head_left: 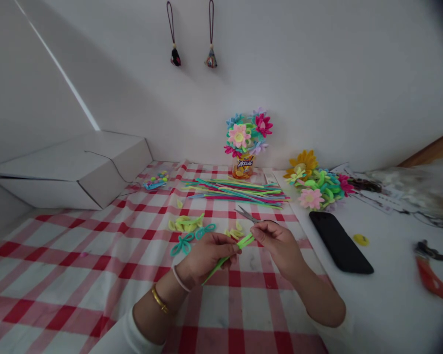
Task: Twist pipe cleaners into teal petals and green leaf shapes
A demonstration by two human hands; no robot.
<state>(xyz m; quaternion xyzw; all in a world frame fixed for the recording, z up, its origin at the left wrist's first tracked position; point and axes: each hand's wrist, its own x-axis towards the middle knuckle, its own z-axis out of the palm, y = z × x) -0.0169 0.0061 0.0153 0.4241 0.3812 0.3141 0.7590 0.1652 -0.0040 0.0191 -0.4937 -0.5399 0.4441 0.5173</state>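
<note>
Between my two hands is a bright green pipe cleaner [246,240], folded into a loop at its right end, with a tail slanting down to the left. My left hand [216,253] pinches it near the middle. The fingertips of my right hand [275,241] close on the looped end. Just beyond the right hand lie scissors [246,214], blades pointing left, their handles partly hidden behind it. Teal looped pipe-cleaner shapes [183,244] rest left of my left hand. Yellow petal-like pieces [186,223] sit behind them, and a smaller yellow pile [235,231] is behind my hands.
Loose coloured pipe cleaners [239,192] stretch across the checked cloth [140,275]. Behind them a labelled container [242,167] holds fuzzy flowers. More flowers [317,184], a black phone [339,242] and red-handled pliers [432,275] are on the right. A white box [70,172] stands left.
</note>
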